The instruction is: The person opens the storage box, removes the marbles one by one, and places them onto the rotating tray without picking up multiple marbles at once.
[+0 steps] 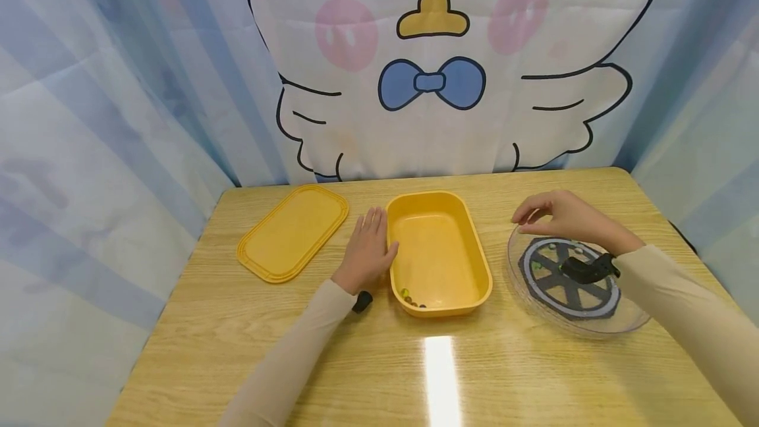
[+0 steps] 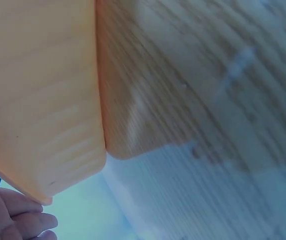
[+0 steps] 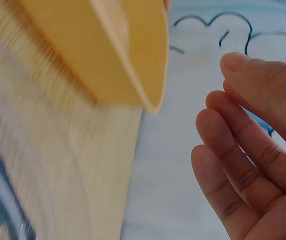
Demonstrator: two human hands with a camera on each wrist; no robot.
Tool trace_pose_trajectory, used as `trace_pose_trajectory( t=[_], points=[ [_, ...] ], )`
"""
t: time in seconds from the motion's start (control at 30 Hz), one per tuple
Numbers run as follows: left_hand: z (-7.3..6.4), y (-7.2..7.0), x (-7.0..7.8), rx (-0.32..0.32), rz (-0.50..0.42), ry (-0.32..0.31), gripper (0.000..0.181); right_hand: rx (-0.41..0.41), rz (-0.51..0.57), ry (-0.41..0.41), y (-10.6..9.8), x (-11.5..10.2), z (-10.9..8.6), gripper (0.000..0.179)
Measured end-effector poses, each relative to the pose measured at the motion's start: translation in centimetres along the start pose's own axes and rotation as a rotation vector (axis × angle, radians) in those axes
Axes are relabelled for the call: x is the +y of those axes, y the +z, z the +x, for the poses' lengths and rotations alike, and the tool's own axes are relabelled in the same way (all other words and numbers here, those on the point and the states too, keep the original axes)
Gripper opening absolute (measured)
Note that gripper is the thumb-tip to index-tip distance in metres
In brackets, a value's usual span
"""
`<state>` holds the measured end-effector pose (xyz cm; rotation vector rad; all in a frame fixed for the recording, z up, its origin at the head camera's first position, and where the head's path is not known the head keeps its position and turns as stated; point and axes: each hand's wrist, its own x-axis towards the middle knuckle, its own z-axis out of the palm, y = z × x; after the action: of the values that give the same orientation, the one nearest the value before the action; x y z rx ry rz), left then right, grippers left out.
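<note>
A deep yellow plastic container (image 1: 435, 252) stands mid-table, a few small beads (image 1: 409, 298) in its near left corner. My left hand (image 1: 367, 252) lies along the container's left side, fingers extended and thumb at the rim; in the left wrist view, fingertips (image 2: 35, 220) show beside the container's wall (image 2: 48, 100). Over the far left edge of a clear round dish (image 1: 637, 321) hovers my right hand (image 1: 560, 216). Its fingers bend loosely, with a gap between thumb and fingertips (image 3: 210, 125), and nothing shows between them. Several small green pieces (image 1: 553, 246) lie in the dish.
A flat yellow lid (image 1: 293, 232) lies at the table's left. Beneath or inside the clear dish is a dark wheel-like pattern (image 1: 572, 288); which one cannot be told. Behind the wooden table (image 1: 379, 361) hangs a curtain (image 1: 427, 137) with a cartoon bird.
</note>
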<state>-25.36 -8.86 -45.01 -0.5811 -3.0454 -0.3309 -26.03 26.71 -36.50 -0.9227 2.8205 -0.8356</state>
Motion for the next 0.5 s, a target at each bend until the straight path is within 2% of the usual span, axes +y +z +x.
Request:
trace_pose_trajectory(
  t=[0.2,0.5],
  points=[
    [0.1,0.3,-0.1,0.009,0.007,0.001,0.069,-0.079,0.115,-0.093,1.4,-2.6,3.0,0.011],
    [0.2,0.5,0.0,0.01,0.022,-0.016,0.069,-0.261,0.23,-0.234,4.4,-5.8,6.7,0.013]
  ],
)
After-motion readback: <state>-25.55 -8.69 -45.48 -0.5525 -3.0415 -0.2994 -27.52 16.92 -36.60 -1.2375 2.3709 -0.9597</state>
